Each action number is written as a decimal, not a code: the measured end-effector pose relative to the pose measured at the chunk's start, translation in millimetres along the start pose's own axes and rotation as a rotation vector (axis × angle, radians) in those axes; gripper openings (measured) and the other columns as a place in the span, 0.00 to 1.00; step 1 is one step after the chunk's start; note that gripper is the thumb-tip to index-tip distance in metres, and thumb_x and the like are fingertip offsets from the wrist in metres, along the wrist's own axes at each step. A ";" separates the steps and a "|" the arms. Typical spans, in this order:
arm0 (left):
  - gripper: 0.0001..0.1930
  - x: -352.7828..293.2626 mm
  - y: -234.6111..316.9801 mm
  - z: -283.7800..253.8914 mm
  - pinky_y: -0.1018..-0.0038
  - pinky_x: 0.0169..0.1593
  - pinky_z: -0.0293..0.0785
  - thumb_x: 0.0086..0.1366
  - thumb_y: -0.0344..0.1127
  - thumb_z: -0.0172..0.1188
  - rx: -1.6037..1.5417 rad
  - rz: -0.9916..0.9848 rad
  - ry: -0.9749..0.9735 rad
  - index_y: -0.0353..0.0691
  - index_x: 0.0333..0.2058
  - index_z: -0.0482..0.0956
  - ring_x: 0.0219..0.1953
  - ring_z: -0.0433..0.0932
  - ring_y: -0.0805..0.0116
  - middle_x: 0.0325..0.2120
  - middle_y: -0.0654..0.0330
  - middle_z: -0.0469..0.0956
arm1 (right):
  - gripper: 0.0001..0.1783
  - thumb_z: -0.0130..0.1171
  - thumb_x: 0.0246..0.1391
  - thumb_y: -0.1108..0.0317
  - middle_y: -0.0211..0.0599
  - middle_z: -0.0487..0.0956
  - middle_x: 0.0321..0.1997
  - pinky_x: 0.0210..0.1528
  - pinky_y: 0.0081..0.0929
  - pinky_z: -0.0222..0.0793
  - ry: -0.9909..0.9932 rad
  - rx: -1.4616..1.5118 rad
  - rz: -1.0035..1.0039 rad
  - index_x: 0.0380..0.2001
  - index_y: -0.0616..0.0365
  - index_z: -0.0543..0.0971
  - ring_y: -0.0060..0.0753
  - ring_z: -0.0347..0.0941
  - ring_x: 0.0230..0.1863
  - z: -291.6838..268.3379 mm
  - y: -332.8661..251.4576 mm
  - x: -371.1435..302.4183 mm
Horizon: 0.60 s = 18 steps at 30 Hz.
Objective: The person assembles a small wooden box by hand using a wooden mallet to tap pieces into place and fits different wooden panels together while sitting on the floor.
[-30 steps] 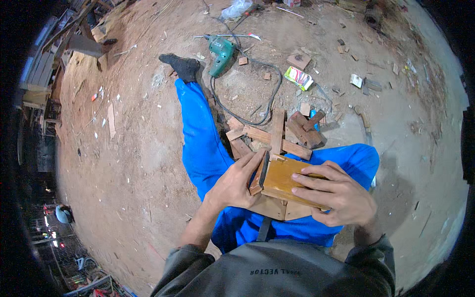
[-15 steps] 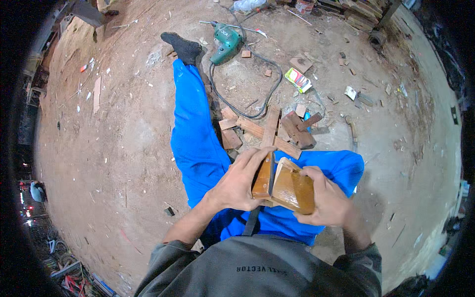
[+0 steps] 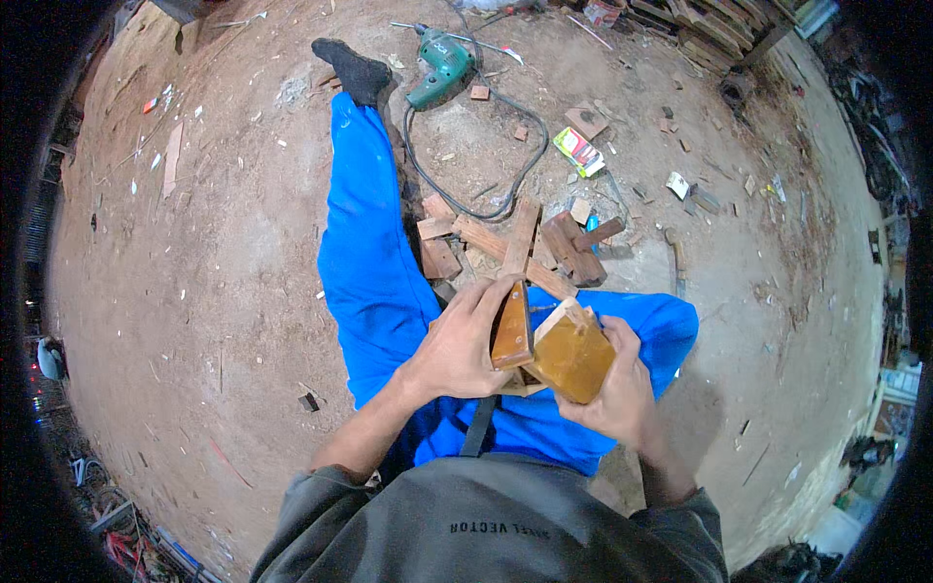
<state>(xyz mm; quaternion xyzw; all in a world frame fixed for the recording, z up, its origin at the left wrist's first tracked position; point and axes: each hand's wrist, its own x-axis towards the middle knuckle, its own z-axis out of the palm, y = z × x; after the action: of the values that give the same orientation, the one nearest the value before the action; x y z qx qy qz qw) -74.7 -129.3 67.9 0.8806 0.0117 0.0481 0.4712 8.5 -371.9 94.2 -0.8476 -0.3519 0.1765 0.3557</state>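
Observation:
Over my lap, my left hand [image 3: 455, 342] is wrapped round a varnished brown wooden piece [image 3: 512, 335] with small round marks on its face. My right hand [image 3: 619, 396] grips a glossy, amber-varnished wooden block [image 3: 575, 358] by its right side, fingers over the far edge and thumb at the near end. Pale bare wood shows along the block's upper left edge. The two pieces sit close together, with a wedge-shaped gap between them at the far end. Pale wood also shows beneath them; whether they are joined there I cannot tell.
Wood offcuts [image 3: 486, 241] and a dark wooden hand plane [image 3: 573, 246] lie just beyond my lap. Farther off are a green power drill [image 3: 443, 68] with its black cord [image 3: 416, 160] and a small yellow-green packet [image 3: 579, 153]. Stacked timber [image 3: 714, 34] stands at the far right.
The gap between the two wooden pieces has widened at the far end. My right hand has turned the amber block, tilting its face. The whole view has shifted slightly.

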 end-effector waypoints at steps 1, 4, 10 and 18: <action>0.49 -0.9 -1.3 -1.1 0.54 0.62 0.67 0.44 0.38 0.71 -0.008 0.001 -0.001 0.29 0.65 0.59 0.56 0.69 0.36 0.53 0.37 0.68 | 0.58 0.81 0.32 0.63 0.56 0.71 0.56 0.61 0.46 0.69 -0.064 0.119 0.034 0.63 0.61 0.55 0.63 0.72 0.57 -3.4 0.9 0.1; 0.50 -0.1 -5.7 -0.7 0.57 0.58 0.70 0.45 0.41 0.75 -0.096 0.165 -0.064 0.30 0.65 0.60 0.53 0.72 0.41 0.53 0.41 0.69 | 0.65 0.82 0.32 0.57 0.60 0.67 0.60 0.67 0.46 0.63 -0.360 0.139 0.160 0.66 0.65 0.50 0.64 0.66 0.64 -12.8 6.8 0.0; 0.50 -2.0 -14.2 1.4 0.58 0.58 0.70 0.44 0.39 0.73 -0.125 0.252 -0.104 0.31 0.66 0.60 0.53 0.72 0.43 0.53 0.43 0.70 | 0.69 0.83 0.30 0.52 0.65 0.60 0.61 0.70 0.47 0.57 -0.497 0.113 0.080 0.66 0.71 0.48 0.63 0.60 0.65 -15.5 11.7 -0.6; 0.47 9.2 -7.9 -0.8 0.58 0.58 0.69 0.43 0.37 0.69 -0.145 0.270 -0.124 0.31 0.64 0.62 0.53 0.72 0.43 0.53 0.43 0.70 | 0.65 0.83 0.33 0.51 0.65 0.65 0.62 0.68 0.44 0.61 -0.369 0.116 0.141 0.65 0.71 0.54 0.60 0.65 0.66 -29.9 -11.2 -9.7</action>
<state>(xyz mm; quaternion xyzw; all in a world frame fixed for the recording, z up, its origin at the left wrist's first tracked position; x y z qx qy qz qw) -65.4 -123.7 62.4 0.8390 -0.1395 0.0572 0.5228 13.0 -387.6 123.2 -0.8016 -0.3402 0.3731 0.3201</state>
